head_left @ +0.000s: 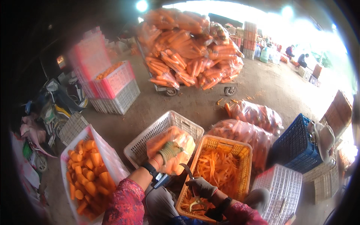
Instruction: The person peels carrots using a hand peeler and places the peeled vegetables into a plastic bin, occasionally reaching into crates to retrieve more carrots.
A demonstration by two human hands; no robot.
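My left hand (pixel 171 151), in a greenish knitted glove, is closed on the top of a clear plastic bag of carrots (pixel 168 135). That bag rests partly in a whitish slatted crate (pixel 182 121), its near side bulging over the crate's edge. In my grey-gloved right hand (pixel 201 187) is a curved, hook-shaped knife (pixel 186 169), its blade pointing up and away. Just beneath this hand shows a yellow peeler-like tool (pixel 197 203); whether the fingers hold it too, I cannot tell. Orange carrot peelings (pixel 218 168) lie in the yellow crate (pixel 246 157) below.
Left of me stands a lined crate (pixel 64 168) of cut carrots (pixel 88 171). Filled carrot bags (pixel 239 130) lie beyond the yellow crate. Ahead, a wheeled cart (pixel 163 88) carries piled carrot bags (pixel 188 50). Blue crates (pixel 295 146) and a white crate (pixel 278 191) stand right.
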